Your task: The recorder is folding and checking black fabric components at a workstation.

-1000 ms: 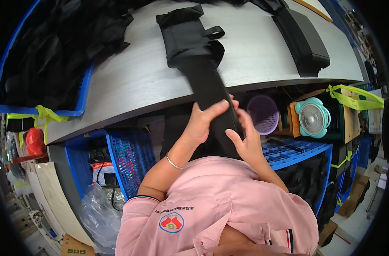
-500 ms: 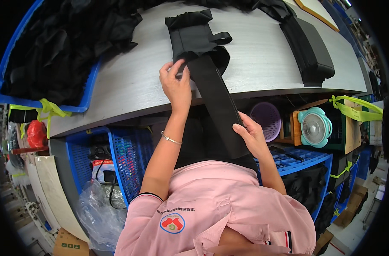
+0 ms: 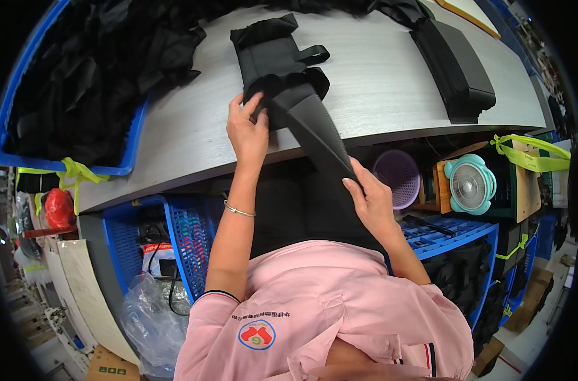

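Note:
A black fabric piece (image 3: pixel 260 57) with a folded-over far end lies on the pale table, a small loop standing out from its right side. From its near end a wide black strap (image 3: pixel 317 130) runs toward me, twisted and hanging past the table edge. My left hand (image 3: pixel 248 136) grips the fabric where the strap joins it, its fingertips partly hidden among the dark folds. With thumb and fingers, my right hand (image 3: pixel 373 200) pinches the strap's near end, below the table's front edge.
A blue bin (image 3: pixel 130 155) heaped with black fabric pieces stands on the table at left. A stack of black panels (image 3: pixel 457 70) lies at right. Below the edge are a blue crate (image 3: pixel 190 254), a purple basket (image 3: pixel 398 181), a small teal fan (image 3: pixel 470 183) and a blue rack (image 3: pixel 454 238).
The fabric piece and my left hand have shifted slightly left. The strap, flat before, has twisted and its near end has risen, with my right hand still on it.

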Available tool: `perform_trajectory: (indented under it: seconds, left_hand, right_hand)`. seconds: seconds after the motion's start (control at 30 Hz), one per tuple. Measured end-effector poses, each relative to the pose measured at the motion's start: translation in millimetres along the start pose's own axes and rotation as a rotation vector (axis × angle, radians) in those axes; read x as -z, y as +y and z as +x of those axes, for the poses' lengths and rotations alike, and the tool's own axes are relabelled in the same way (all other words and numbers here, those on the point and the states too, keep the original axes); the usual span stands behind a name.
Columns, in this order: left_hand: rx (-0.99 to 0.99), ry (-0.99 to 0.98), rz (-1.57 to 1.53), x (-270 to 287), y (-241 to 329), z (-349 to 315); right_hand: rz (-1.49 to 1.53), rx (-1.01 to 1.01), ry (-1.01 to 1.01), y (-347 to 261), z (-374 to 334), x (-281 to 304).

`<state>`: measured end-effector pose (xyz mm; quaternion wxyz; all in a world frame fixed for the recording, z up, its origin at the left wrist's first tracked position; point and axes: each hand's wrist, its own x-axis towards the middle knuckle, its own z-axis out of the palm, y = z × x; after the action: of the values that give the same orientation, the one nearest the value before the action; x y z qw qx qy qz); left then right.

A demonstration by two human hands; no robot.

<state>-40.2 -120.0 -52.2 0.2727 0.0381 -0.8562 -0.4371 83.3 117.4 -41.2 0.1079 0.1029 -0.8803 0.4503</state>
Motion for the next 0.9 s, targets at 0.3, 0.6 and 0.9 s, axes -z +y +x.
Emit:
perform_trajectory:
  seconds: [0.3,0.6,0.9]
  left_hand:
    - [-0.321,-0.319,0.011,16,50,-1]
    - [-0.590,-0.643,-0.200,29,86,-29]
    - [-0.594,-0.331,-0.233,38,82,-65]
  right_hand:
    - [-0.424,0.175,-0.129,-28,28,16]
    - [-0.589,0.260,0.013,-23,36,-4]
    - [1.133,-0.194,-0.019,35,55,-37]
